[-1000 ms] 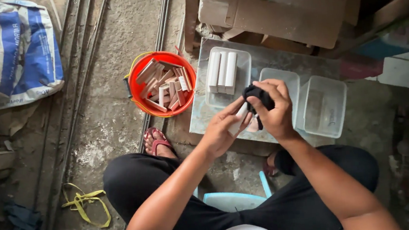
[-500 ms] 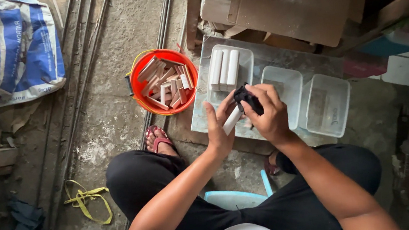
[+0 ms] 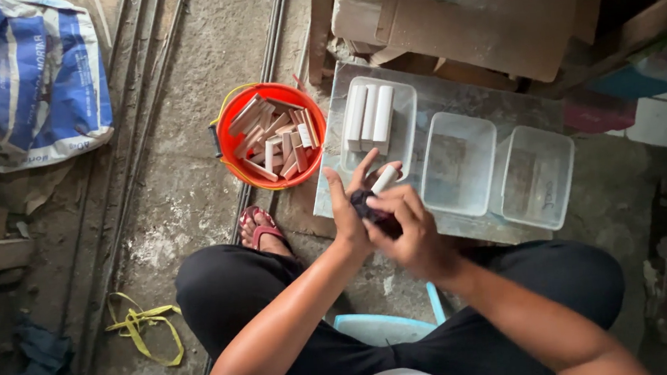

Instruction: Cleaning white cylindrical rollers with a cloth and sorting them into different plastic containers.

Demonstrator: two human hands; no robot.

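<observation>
1. The left hand (image 3: 349,214) grasps a short white cylindrical stick (image 3: 385,179), which pokes out above its fingers.
2. The right hand (image 3: 405,229) clenches a dark crumpled cloth (image 3: 366,206), pressed against the stick's lower end.

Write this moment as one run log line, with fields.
left hand: holds white stick | right hand: rubs dark cloth on it | orange bucket: wooden pieces

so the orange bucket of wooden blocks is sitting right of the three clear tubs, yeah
Not quite. In the head view the orange bucket of wooden blocks sits left of the three clear tubs, not right.
</observation>
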